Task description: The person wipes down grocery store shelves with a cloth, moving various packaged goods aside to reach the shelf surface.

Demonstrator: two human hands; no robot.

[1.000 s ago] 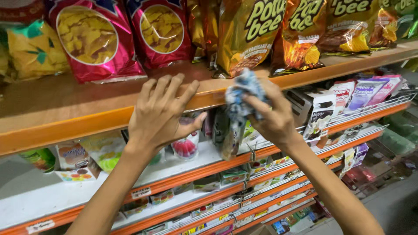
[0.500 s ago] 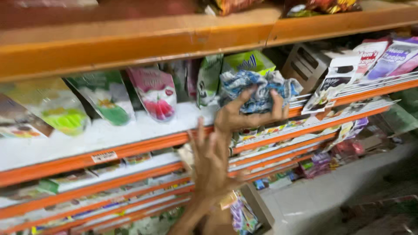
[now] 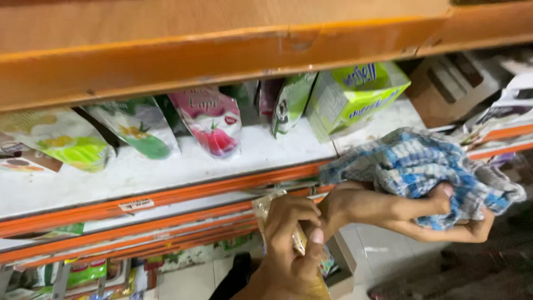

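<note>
Blue-and-white checked cloth sits bunched in the person's right hand, the fingers curled under it and the thumb pressed into its folds, so that hand is closed around the cloth. It hangs just in front of the orange shelf edge, level with the white shelf board. Just beside and below it, the left hand is closed on a crinkly yellowish packet, fingers wrapped over the front. Above the left hand, standing on the shelf, are a pink pouch and a green pouch; above the right hand a lime-green box leans tilted
</note>
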